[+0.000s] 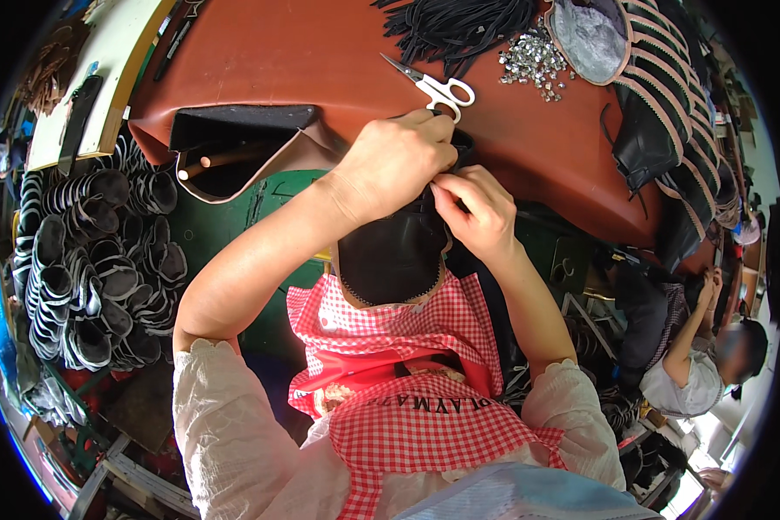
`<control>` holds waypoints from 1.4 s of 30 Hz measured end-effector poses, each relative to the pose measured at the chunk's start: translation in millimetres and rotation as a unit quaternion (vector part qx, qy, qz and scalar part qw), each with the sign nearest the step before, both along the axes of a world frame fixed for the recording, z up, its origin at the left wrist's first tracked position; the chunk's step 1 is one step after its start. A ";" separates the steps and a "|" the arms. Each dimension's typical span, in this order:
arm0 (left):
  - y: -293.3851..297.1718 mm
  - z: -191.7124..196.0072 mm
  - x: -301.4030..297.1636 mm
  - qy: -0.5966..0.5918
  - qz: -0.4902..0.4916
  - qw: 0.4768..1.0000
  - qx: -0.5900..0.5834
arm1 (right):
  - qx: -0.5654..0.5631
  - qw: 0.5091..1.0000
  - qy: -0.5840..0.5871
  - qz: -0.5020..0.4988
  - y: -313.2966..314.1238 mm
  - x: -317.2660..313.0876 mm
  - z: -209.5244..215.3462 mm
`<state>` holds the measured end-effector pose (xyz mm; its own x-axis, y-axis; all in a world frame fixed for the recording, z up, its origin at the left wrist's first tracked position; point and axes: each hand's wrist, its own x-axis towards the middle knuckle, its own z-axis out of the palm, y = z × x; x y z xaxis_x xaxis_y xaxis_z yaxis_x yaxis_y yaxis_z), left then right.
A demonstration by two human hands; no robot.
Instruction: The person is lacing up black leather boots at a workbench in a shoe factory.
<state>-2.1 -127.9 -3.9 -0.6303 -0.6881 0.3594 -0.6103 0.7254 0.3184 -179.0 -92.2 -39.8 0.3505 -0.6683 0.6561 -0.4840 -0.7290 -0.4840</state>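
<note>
A black leather shoe upper (394,264) with a tan zigzag edge hangs over my lap against a red-and-white checked apron. My left hand (399,160) is closed on its far end, the fingers curled under and partly hidden. Close beside it, my right hand (478,208) pinches the same end between thumb and fingers. Whether a small part sits in that pinch is too hidden to tell. Just beyond my left knuckles lie white-handled scissors (442,91), blades pointing to the far left.
Black straps (459,30) and a heap of small metal pieces (533,61) lie on the brown-covered table (260,61). Stacked uppers (667,113) stand at right. An open pouch (243,160) hangs at the near edge, with piled shoe parts (104,269) left. Another person (693,373) sits right.
</note>
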 end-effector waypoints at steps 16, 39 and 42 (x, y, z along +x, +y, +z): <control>6.7 0.7 -3.2 0.082 0.068 0.990 0.096 | 0.147 0.969 0.131 -0.149 11.8 6.9 31.9; 14.3 62.5 60.5 -0.046 0.027 0.944 0.327 | 0.163 0.942 0.251 -0.152 -80.5 7.7 46.8; 46.2 71.1 81.7 0.018 0.084 0.924 0.373 | 0.201 0.914 0.306 -0.174 -93.9 12.7 44.5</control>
<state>79.6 -81.7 67.3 -0.4888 -0.8400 -0.2356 -0.6736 0.1918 0.7138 -166.3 -186.1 4.8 0.2910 -0.9529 0.0858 -0.9222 -0.3032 -0.2401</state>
